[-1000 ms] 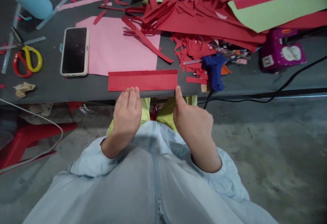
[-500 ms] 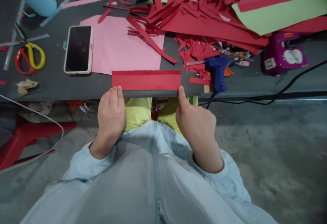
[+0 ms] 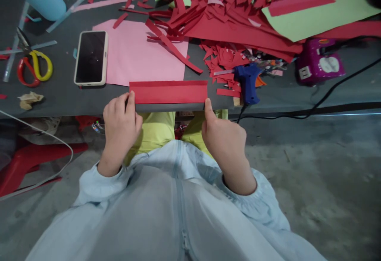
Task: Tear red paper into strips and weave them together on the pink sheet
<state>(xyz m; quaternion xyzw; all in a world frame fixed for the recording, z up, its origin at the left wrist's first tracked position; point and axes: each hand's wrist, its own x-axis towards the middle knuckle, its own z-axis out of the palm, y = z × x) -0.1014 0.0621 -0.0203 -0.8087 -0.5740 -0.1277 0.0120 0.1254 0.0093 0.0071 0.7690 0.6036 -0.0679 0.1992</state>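
Observation:
A red paper strip [image 3: 171, 94], folded along its far edge, lies near the front edge of the dark table. My left hand [image 3: 121, 124] touches its left end with a fingertip, the thumb apart from the fingers. At the near right corner rests the outstretched index finger of my right hand [image 3: 223, 136], its other fingers curled under. Behind the strip is a pink sheet [image 3: 133, 58] with narrow red strips on it. A blue glue gun [image 3: 249, 82] lies to the right, beside small red scraps [image 3: 223, 56].
A phone [image 3: 91, 57] and scissors [image 3: 34, 64] lie at the left, with a blue-and-white bottle [image 3: 47, 0] behind. Red cuttings [image 3: 232, 6] and a green sheet [image 3: 321, 14] are at the back. A purple device [image 3: 320, 62] and black cable [image 3: 321, 104] are at the right.
My left hand has shifted left and slightly forward, from the strip's near edge to its left end, its thumb now spread. The right index finger stays at the near right corner.

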